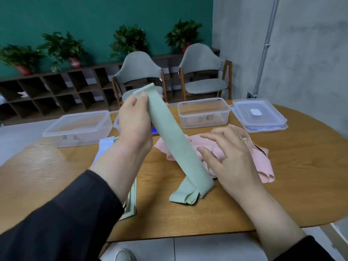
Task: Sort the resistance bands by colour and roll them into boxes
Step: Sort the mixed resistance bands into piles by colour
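Handwritten marks on two clear boxes (204,112) are illegible. Left hand (134,119) pinches green band (175,146); right hand (229,153), fingers spread, rests on pink bands (263,164).

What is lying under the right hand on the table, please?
Pink bands lie in a loose pile under the open right hand, beside the green band that the left hand holds up. How many pink bands lie there cannot be told.

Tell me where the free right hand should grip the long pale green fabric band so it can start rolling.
Probably the folded bottom end of the long pale green fabric band, lying on the round wooden table. The left hand pinches the top, keeping the strip taut. The open right hand could come from its own side.
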The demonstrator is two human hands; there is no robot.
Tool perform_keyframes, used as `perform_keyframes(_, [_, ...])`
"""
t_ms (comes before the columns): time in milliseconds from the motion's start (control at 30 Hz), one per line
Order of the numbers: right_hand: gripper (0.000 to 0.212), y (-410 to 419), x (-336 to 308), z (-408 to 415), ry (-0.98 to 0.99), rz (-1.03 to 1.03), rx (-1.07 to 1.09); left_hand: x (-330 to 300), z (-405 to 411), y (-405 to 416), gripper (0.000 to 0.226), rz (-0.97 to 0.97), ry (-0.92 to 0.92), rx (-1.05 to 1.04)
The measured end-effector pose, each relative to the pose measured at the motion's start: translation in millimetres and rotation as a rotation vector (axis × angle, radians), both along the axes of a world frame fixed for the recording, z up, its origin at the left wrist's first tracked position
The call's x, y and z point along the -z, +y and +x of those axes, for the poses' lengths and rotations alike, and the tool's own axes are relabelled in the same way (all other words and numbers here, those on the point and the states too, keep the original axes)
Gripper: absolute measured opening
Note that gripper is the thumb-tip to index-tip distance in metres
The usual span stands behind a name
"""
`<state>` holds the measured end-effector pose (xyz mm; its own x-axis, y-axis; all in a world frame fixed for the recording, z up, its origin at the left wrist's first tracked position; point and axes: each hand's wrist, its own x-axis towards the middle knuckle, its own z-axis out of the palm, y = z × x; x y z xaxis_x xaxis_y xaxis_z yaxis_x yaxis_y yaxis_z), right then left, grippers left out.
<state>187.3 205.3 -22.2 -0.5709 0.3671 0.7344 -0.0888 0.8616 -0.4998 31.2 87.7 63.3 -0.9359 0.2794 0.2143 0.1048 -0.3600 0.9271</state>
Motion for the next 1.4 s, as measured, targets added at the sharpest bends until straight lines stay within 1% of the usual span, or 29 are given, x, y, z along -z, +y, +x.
perform_keyframes(67, [0.010, -3.7, 0.9, 2.0, -0.100, -0.066, -0.151, -9.9, -10.9, -7.8, 0.024, 0.087, 0.066, -0.077])
perform_keyframes(100, [0.010, -5.3, 1.4, 1.8, -0.196, -0.102, -0.225, -12.8, -15.9, -11.7, 0.023, 0.112, 0.107, -0.116])
perform_keyframes(167, [0.019, -6.7, 5.5, -0.7, -0.454, -0.137, -0.306, -12.3, -23.3, -17.3, 0.022, 0.125, 0.168, -0.166])
perform_keyframes(233, [0.023, -8.3, 12.6, -3.5, -0.665, -0.092, -0.312, -3.6, -24.6, -20.7, 0.022, 0.072, 0.197, -0.170])
perform_keyframes(300, [0.036, -11.5, 18.7, -4.3, -0.805, -0.044, -0.336, 10.5, -23.4, -22.9, 0.023, -0.006, 0.172, -0.157])
perform_keyframes(367, [0.056, -15.0, 22.8, -3.9, -0.928, 0.018, -0.369, 26.3, -22.8, -25.2, 0.024, -0.085, 0.129, -0.142])
perform_keyframes(400, [0.060, -16.3, 24.7, -3.5, -0.966, 0.045, -0.371, 34.0, -22.7, -26.6, 0.025, -0.122, 0.105, -0.122])
perform_keyframes(433, [0.057, -17.2, 26.2, -3.4, -0.975, 0.068, -0.365, 41.6, -22.3, -27.8, 0.026, -0.154, 0.077, -0.095])
perform_keyframes(567, [0.015, -20.0, 27.9, -6.2, -0.868, 0.136, -0.331, 69.5, -11.8, -33.2, 0.025, -0.232, -0.019, 0.013])
perform_keyframes(600, [0.009, -20.2, 26.9, -7.3, -0.831, 0.132, -0.310, 74.9, -8.9, -34.3, 0.025, -0.252, -0.025, 0.032])
perform_keyframes(667, [0.015, -18.5, 23.6, -7.6, -0.744, 0.063, -0.246, 83.5, -4.7, -35.7, 0.023, -0.269, -0.028, 0.078])
perform_keyframes(733, [0.014, -13.8, 20.1, -6.3, -0.594, -0.057, -0.208, 86.8, -0.8, -35.8, 0.024, -0.263, -0.030, 0.118])
perform_keyframes(767, [0.009, -11.2, 17.7, -5.4, -0.518, -0.127, -0.217, 87.7, 0.8, -35.3, 0.024, -0.253, -0.028, 0.138])
perform_keyframes(800, [0.011, -9.5, 14.6, -4.0, -0.462, -0.193, -0.241, 88.3, 2.5, -34.4, 0.023, -0.245, -0.021, 0.165])
perform_keyframes(833, [0.018, -8.3, 11.7, -2.5, -0.424, -0.246, -0.275, 88.8, 4.4, -32.3, 0.022, -0.242, -0.009, 0.193])
perform_keyframes(900, [0.023, -6.1, 8.7, -0.6, -0.366, -0.302, -0.325, 87.6, 9.9, -27.8, 0.021, -0.246, 0.023, 0.243])
perform_keyframes(1000, [0.023, -5.8, 8.3, -0.8, -0.266, -0.399, -0.318, 86.3, 18.6, -20.0, 0.020, -0.223, 0.023, 0.328])
perform_keyframes(1133, [0.026, -6.1, 5.0, -2.0, -0.060, -0.576, -0.346, 91.1, 30.0, -9.8, 0.026, -0.139, 0.003, 0.406])
perform_keyframes(1200, [0.026, -5.3, 0.8, -2.9, 0.052, -0.651, -0.354, 94.4, 37.3, -5.2, 0.030, -0.051, -0.020, 0.470])
perform_keyframes(1233, [0.027, -4.0, 0.0, -3.8, 0.078, -0.666, -0.342, 95.4, 41.9, -3.1, 0.032, 0.004, -0.045, 0.503])
perform_keyframes(1300, [0.024, -1.4, 1.6, -6.1, 0.074, -0.614, -0.258, 96.1, 49.4, -0.3, 0.033, 0.086, -0.082, 0.525])
perform_keyframes(1367, [0.020, -0.3, 4.3, -7.5, 0.060, -0.581, -0.196, 96.9, 52.6, 1.8, 0.032, 0.115, -0.097, 0.503])
perform_keyframes(1400, [0.021, -0.4, 6.0, -8.2, 0.066, -0.606, -0.196, 97.4, 53.6, 2.1, 0.031, 0.103, -0.081, 0.493])
